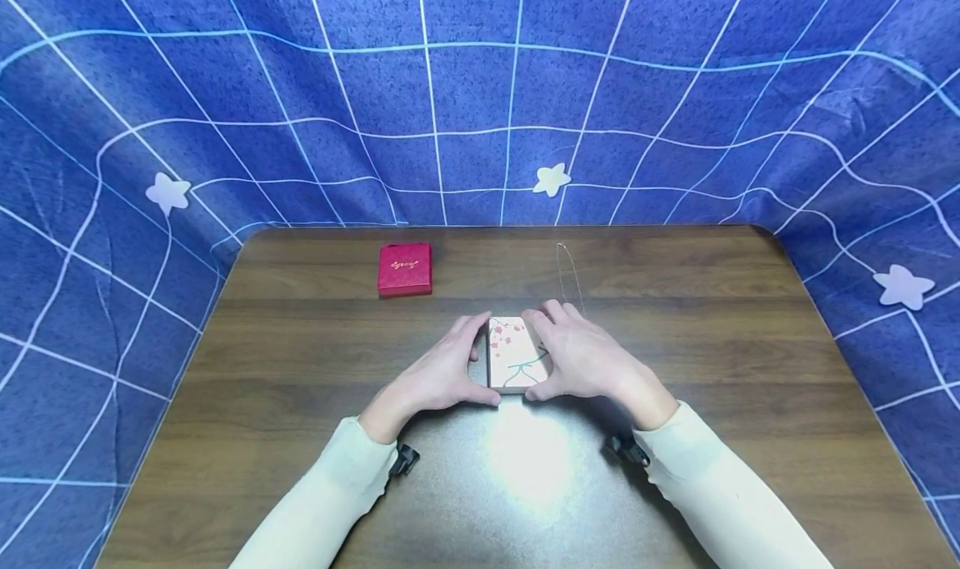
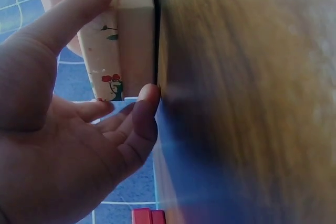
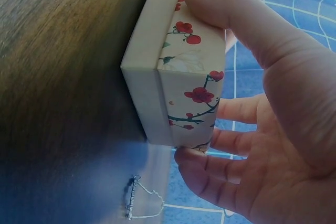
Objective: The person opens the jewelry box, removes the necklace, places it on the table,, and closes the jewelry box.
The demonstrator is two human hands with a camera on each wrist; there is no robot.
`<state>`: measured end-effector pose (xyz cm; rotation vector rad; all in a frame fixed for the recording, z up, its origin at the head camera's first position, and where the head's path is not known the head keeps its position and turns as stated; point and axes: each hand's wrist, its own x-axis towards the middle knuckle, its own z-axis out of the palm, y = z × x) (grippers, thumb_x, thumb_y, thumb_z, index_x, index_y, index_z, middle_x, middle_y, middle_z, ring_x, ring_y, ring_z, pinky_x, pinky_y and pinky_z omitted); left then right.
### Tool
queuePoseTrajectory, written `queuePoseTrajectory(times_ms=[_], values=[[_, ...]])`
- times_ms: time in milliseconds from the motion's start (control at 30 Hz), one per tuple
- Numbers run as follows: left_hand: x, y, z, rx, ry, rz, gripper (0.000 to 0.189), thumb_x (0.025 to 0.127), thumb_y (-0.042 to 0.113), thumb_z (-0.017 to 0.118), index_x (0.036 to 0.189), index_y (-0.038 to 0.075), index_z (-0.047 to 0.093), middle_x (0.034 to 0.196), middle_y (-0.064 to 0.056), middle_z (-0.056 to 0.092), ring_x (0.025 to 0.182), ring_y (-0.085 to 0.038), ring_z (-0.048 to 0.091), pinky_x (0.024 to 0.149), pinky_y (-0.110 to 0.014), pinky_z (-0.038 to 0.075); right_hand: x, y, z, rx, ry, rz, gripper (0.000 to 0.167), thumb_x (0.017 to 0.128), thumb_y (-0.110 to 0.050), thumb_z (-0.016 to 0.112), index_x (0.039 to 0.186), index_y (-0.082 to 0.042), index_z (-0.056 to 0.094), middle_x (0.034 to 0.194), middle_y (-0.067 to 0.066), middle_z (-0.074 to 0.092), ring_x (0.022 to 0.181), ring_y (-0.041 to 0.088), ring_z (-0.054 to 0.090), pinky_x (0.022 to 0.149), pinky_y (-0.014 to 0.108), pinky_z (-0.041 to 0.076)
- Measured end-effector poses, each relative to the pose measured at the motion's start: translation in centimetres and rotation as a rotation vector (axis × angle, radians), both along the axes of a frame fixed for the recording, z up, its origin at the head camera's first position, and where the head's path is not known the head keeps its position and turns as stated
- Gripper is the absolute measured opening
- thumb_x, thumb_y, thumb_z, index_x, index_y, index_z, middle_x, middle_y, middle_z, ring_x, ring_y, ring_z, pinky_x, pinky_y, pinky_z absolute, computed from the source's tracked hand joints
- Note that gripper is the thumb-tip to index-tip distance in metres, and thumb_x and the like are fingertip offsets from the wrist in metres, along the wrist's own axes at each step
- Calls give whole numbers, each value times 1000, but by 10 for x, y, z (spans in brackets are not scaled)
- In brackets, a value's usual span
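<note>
A cream gift box [image 1: 510, 352] lies on the table between both hands, its lid printed with red blossoms and dark branches. My left hand [image 1: 442, 373] holds its left end, thumb at the near edge and index finger at the far corner. At the right end my right hand [image 1: 588, 356] grips the box likewise, the thumb on the near side and fingers around the far side. The right wrist view shows the printed lid [image 3: 194, 95] over a plain cream base [image 3: 139, 82]. A thin silver chain necklace [image 3: 131, 198] lies beyond the right hand's fingers.
A small red jewellery box [image 1: 405, 267] with gold lettering sits toward the back left of the wooden table [image 1: 300, 327]. Blue cloth [image 1: 465, 94] with white lines and stars hangs behind and around the table. Bright glare falls on the tabletop before the hands.
</note>
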<state>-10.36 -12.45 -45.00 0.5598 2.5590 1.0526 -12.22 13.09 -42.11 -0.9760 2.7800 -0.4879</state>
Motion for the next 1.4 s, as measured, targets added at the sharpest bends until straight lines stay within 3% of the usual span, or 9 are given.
queuePoseTrajectory(times_ms=[233, 600, 900, 1400], values=[[0, 0, 1, 43, 33, -19, 125, 70, 30, 102, 167, 10, 26, 142, -2, 45, 110, -19, 57, 90, -35, 50, 0, 0, 0, 0, -3, -1, 115, 62, -55, 98, 153, -5, 49, 134, 12, 54, 117, 31, 54, 96, 49, 54], [0, 0, -1, 45, 60, -36, 118, 72, 28, 101, 165, 7, 30, 137, -2, 46, 108, -20, 57, 87, -34, 50, 1, 1, -1, -2, -1, 10, 116, 62, -56, 99, 153, -5, 48, 134, 11, 54, 116, 30, 53, 99, 48, 52], [1, 1, 0, 28, 49, -27, 118, 72, 28, 101, 165, 7, 31, 133, -2, 48, 106, -20, 57, 87, -35, 49, 2, 14, 1, -16, -52, -13, 125, 62, -51, 101, 158, 1, 40, 146, 16, 52, 132, 32, 54, 113, 48, 46], [0, 0, 1, 13, 44, -28, 118, 72, 28, 101, 165, 7, 31, 133, -2, 49, 108, -19, 56, 89, -35, 48, 4, 28, -2, -26, -54, -21, 119, 65, -46, 100, 156, 3, 42, 143, 18, 53, 133, 35, 55, 112, 51, 47]])
